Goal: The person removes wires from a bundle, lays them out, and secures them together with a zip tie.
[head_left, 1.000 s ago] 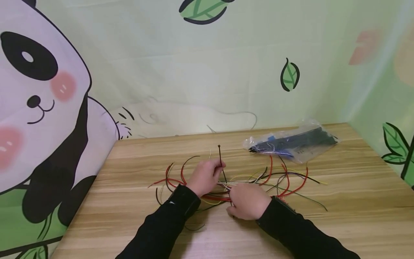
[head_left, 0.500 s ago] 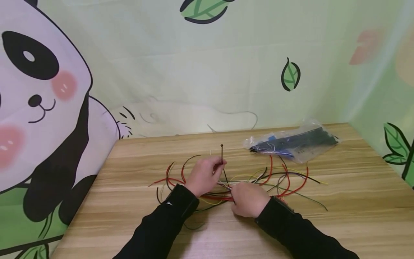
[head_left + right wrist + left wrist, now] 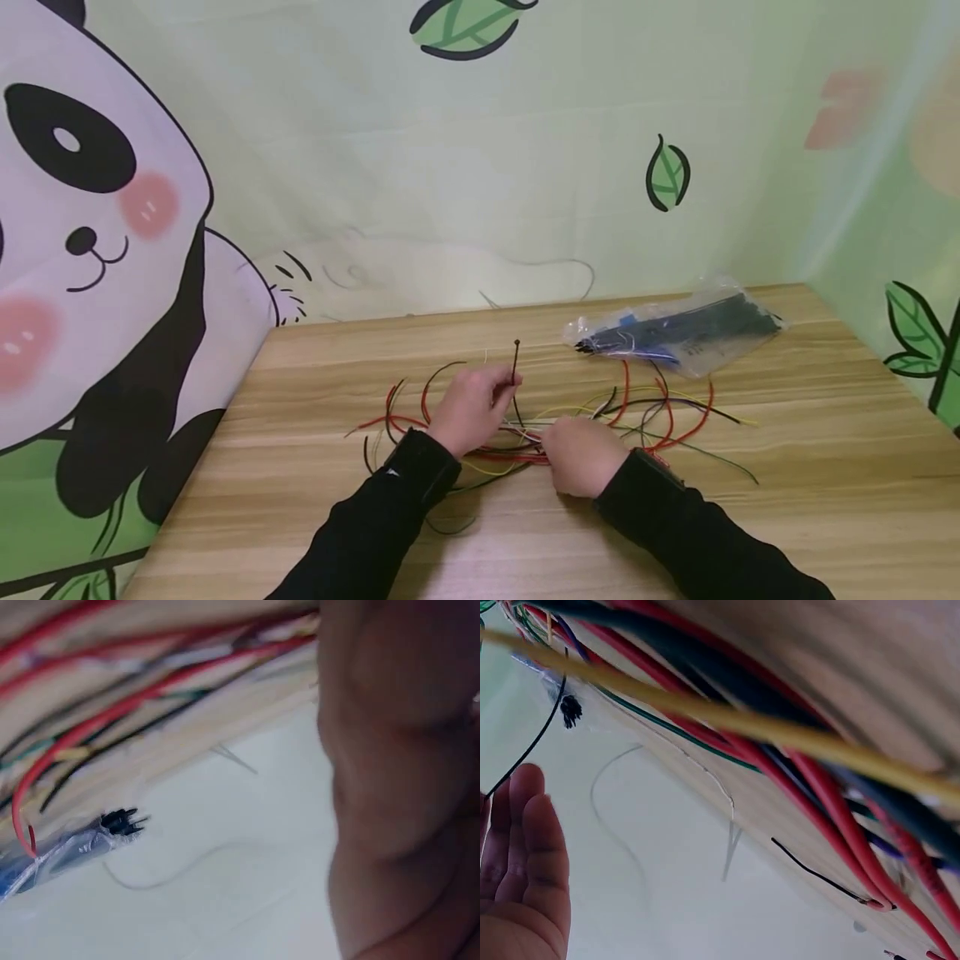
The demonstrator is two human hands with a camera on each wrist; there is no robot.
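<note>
My left hand [image 3: 471, 408] pinches a thin black cable tie [image 3: 515, 364] between thumb and fingers, its small head upward and its strap running down to the wires. Several loose wires [image 3: 491, 457], red, black, yellow, green and white, lie across the table in a loose bundle. In the left wrist view the cable tie [image 3: 536, 740] rises in a curve from the fingers. My right hand [image 3: 583, 457] lies over the bundle's middle, fingers bent down. Its fingertips are hidden, and I cannot tell what they hold. It fills the right side of the right wrist view.
A clear plastic bag [image 3: 716, 354] of black cable ties lies at the table's back right. Wire ends fan out on both sides of the hands. Behind the wooden table [image 3: 300, 550] hangs a pale green backdrop [image 3: 360, 150] with a panda and leaves.
My right hand has shifted slightly right and up along the bundle, and the strap once seen by its fingertips is now hidden. The cable tie in my left hand stands more upright.
</note>
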